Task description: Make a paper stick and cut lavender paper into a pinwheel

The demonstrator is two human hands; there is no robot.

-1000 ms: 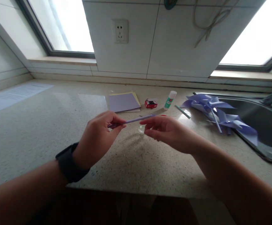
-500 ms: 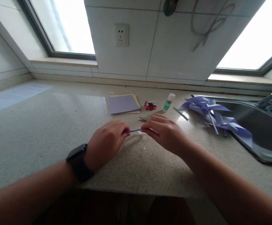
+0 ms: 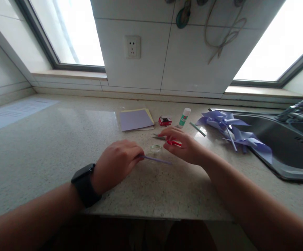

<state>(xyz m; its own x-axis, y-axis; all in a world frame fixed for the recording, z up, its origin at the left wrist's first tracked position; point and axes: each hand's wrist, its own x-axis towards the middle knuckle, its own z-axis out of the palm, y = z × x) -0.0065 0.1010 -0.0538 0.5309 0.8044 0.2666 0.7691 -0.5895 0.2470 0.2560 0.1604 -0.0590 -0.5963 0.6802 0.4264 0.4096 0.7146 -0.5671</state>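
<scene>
My left hand (image 3: 116, 163), with a black watch on the wrist, pinches one end of a thin purple stick (image 3: 156, 160) that lies low over the speckled countertop (image 3: 49, 146). My right hand (image 3: 186, 146) is closed around the red handles of small scissors (image 3: 167, 139), whose blades point left along the counter. A small clear roll of tape (image 3: 155, 150) sits between the two hands.
Behind the hands lie a stack of purple and yellow paper (image 3: 136, 119), a small red box (image 3: 165, 121), a glue stick (image 3: 184, 116) and a green stick (image 3: 197, 129). Purple paper pinwheels (image 3: 232, 130) rest by the steel sink (image 3: 284, 146). A printed sheet (image 3: 13, 109) lies far left.
My right hand let go of the purple stick and moved back to grip the scissors. My left hand lowered the stick toward the counter.
</scene>
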